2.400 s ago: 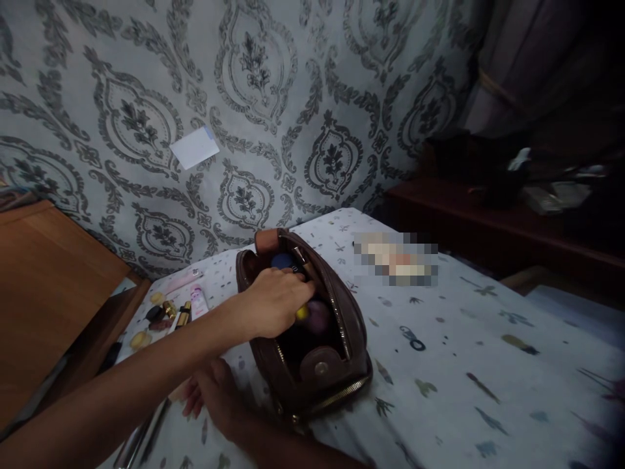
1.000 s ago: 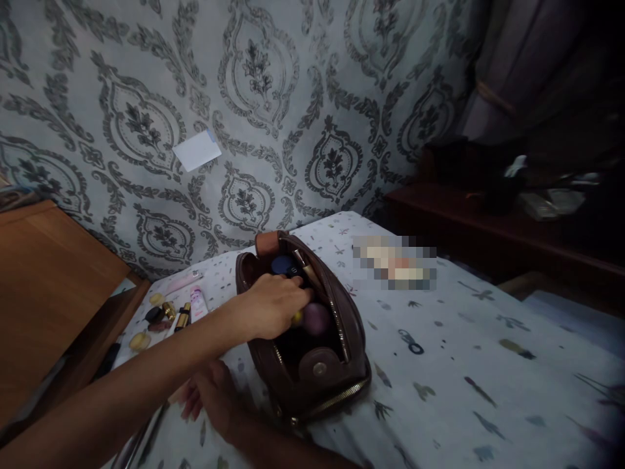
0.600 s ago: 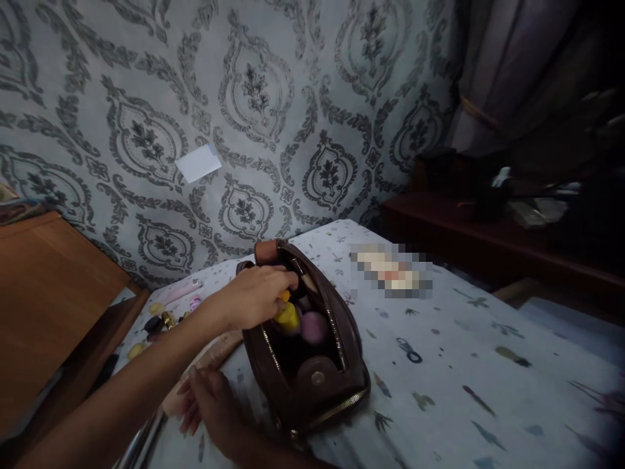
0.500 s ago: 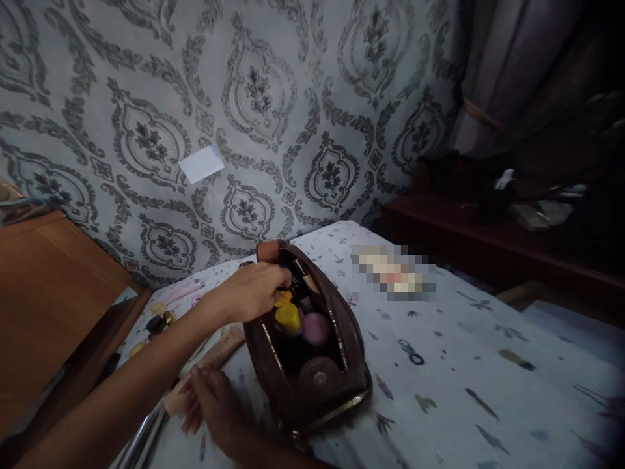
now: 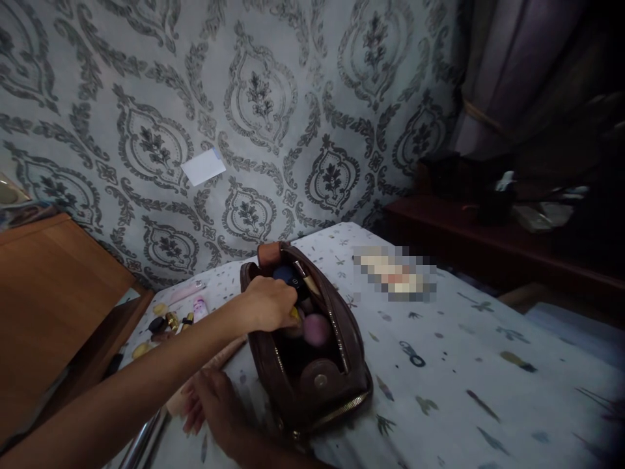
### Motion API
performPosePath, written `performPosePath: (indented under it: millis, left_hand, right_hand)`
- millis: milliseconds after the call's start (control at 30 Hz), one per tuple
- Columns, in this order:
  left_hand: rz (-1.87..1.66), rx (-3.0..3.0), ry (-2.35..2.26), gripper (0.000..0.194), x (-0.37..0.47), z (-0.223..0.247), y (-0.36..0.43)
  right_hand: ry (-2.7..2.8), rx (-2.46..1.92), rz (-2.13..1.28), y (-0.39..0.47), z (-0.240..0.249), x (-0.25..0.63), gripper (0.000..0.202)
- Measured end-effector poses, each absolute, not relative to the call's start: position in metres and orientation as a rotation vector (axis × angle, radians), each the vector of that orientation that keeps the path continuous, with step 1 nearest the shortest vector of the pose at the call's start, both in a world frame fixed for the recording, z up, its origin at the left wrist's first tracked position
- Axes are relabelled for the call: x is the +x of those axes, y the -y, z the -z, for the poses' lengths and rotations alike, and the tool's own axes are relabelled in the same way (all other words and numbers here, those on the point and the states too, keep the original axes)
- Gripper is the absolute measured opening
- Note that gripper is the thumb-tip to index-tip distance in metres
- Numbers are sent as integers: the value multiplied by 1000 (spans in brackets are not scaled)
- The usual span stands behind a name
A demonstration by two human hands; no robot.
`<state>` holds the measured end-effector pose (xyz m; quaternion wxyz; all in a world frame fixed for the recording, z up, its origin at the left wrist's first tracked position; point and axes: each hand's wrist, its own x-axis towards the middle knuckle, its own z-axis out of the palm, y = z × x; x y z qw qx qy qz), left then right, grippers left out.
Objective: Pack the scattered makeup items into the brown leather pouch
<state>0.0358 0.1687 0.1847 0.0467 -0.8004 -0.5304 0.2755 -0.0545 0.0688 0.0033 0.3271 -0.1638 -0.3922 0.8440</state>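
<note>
A brown leather pouch [image 5: 336, 384] lies unzipped on the patterned bedsheet [image 5: 463, 352]. Inside it I see a pink sponge [image 5: 316, 329], a dark blue round item [image 5: 283, 273] and a brush handle [image 5: 305, 280]. My left hand [image 5: 268, 303] reaches into the pouch from the left, fingers curled on a small yellow item [image 5: 295, 314] that is mostly hidden. My right hand [image 5: 215, 404] rests open on the sheet against the pouch's near left side, under my left forearm. Its fingertips are next to a tan tube [image 5: 219, 358].
Small cosmetics lie left of the pouch: a pink tube [image 5: 199, 306], gold lipsticks [image 5: 172, 320], yellowish pads [image 5: 139, 350]. A wooden cabinet [image 5: 49, 293] stands at the left, a metal rod [image 5: 141, 443] below it. A dark shelf [image 5: 488, 241] with clutter lines the right. A blurred item [image 5: 393, 273] lies behind the pouch.
My left hand lifted a yellow item partway out of the pouch, set it back in, and now has dipped in over it again. My right hand stayed beside the pouch.
</note>
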Motion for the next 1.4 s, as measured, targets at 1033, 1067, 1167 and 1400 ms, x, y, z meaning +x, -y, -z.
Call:
performPosePath:
  millis: [1033,1067,1167,1400]
  left_hand:
    - [-806,-2447,1834,58,11,-196,-202]
    - [-824,-2469,1915,63,12,-196,-205]
    - [-736,-2554,2234,68,11,-194,-214]
    - [-388,-2695,2464,64,-1,-179,-229]
  right_hand:
    - [1044,-445,-2199,-69,-1,-57,77]
    - [1055,-452,-2199,-69,-1,-58,76]
    - [1063,-486,-2204,-69,-1,-58,75]
    - [1049,-468,-2196,-69,-3,-55,83]
